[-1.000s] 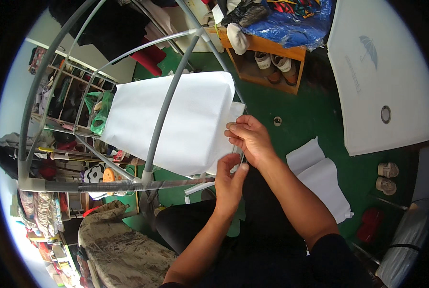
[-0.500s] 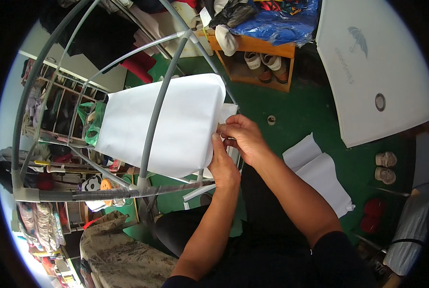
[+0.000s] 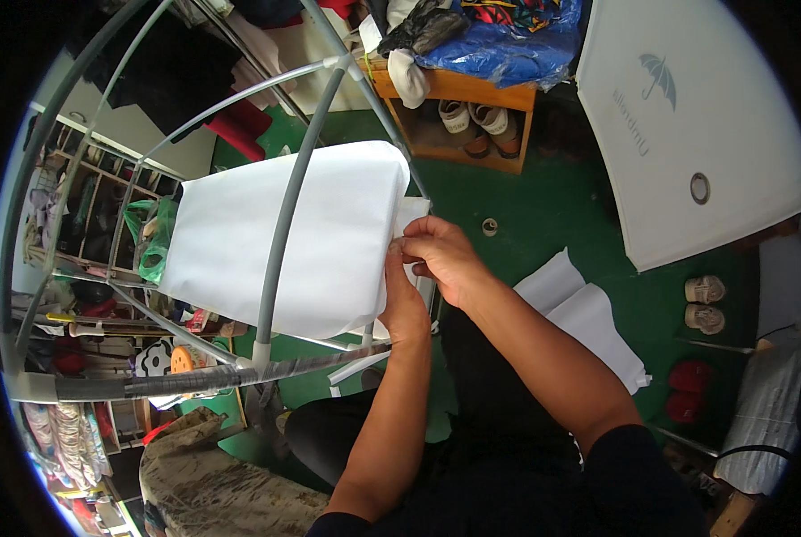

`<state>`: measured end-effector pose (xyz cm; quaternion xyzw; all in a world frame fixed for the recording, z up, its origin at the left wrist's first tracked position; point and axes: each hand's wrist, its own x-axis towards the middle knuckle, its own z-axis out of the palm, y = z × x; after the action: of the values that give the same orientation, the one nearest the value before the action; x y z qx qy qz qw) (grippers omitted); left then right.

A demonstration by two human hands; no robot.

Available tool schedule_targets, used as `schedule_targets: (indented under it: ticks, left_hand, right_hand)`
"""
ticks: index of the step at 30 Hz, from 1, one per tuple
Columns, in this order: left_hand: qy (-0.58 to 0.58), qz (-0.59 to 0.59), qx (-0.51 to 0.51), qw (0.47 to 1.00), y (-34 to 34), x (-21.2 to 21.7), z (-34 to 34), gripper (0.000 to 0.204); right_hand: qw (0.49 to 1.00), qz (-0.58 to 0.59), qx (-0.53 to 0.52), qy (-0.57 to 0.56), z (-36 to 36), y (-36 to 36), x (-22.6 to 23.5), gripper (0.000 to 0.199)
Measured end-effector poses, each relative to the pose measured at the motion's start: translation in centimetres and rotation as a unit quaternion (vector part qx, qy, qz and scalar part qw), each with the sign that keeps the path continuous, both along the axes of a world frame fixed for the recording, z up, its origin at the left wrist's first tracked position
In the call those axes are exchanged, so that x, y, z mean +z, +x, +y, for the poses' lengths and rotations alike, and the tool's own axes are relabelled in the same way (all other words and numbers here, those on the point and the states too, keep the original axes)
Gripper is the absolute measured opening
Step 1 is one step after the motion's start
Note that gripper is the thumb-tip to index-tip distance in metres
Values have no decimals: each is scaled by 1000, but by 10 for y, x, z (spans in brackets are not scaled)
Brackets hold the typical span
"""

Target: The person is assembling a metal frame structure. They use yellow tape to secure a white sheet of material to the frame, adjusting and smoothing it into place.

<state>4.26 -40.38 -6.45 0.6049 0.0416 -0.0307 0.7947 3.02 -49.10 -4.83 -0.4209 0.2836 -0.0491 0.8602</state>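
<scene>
A smooth white sheet [image 3: 329, 242] with rounded corners lies stretched out in front of me, inside a frame of grey tubes [image 3: 291, 210]. At its right-hand edge my left hand [image 3: 404, 300] is closed, thumb upright against the edge and the other fingers mostly hidden. My right hand [image 3: 445, 255] meets it there, with thumb and forefinger pinched at the same edge. Whatever small part lies between the fingertips is too hidden to make out. Behind my hands another white piece [image 3: 415, 211] shows past the sheet's edge.
On the green floor lie a loose white sheet [image 3: 584, 313], a small roll [image 3: 489, 227] and pale shoes [image 3: 705, 304]. A large white panel with an umbrella print [image 3: 687, 170] stands at right. Beyond is a wooden shoe cabinet [image 3: 481, 89]; camouflage cloth [image 3: 221, 474] hangs at lower left.
The whole scene has shifted slightly left in the picture as my head moved. Both hands stay at the sheet's edge, with only small finger movement.
</scene>
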Motion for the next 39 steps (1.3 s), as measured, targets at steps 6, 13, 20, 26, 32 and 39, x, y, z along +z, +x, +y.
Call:
schedule_targets:
  ticks: [6,13,20,26,32,39]
  left_hand:
    - [62,-33,15,997,7,-8,5,25]
    - [65,-127,18,990,14,-20,5,21]
    - [57,-74,68,993,17,-24,3,26]
    - [198,-8,77,977,21,-56,16,34]
    - [246,11,52,968,22,-65,19,31]
    - [203,39,45,977,20,-62,20,28]
  right_hand:
    - [996,-20,3,-83,-4,-17,19,18]
    - [991,-13,63,-121,-4,6,45,30]
    - [989,20,77,-126,-7,14,54,27]
    - [992,27,87,-85,-7,16,53,21]
    - [994,25,92,-55,-6,17,45,18]
    - [993,23,96,-66,-5,18,42,20]
